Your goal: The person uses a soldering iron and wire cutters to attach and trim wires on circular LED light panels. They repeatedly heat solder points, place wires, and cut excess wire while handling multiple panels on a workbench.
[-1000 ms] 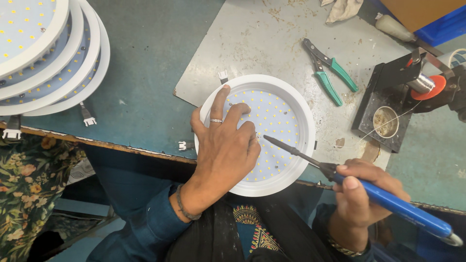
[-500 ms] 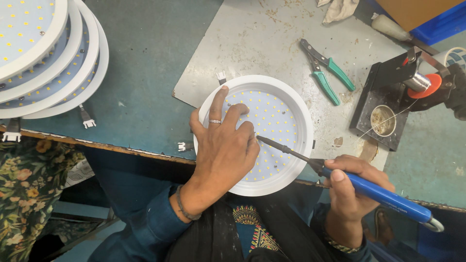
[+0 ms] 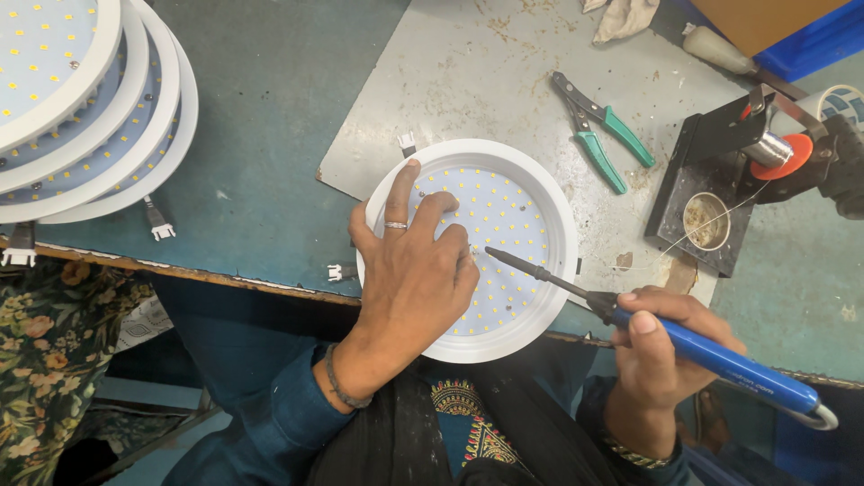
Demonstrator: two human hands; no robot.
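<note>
Left hand (image 3: 416, 270) fingers spread flat on LED panel (image 3: 504, 225); right hand (image 3: 661, 346) fingers gripping soldering iron (image 3: 684, 346) (tip over panel).

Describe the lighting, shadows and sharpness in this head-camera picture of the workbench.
Head view: even, soft overhead light, with no harsh glare on the round LED panel; only a faint shadow under the left hand and the soldering iron held by the right hand. Centre sharp; the stacked panels at the left edge look slightly stretched by the wide lens.
</note>
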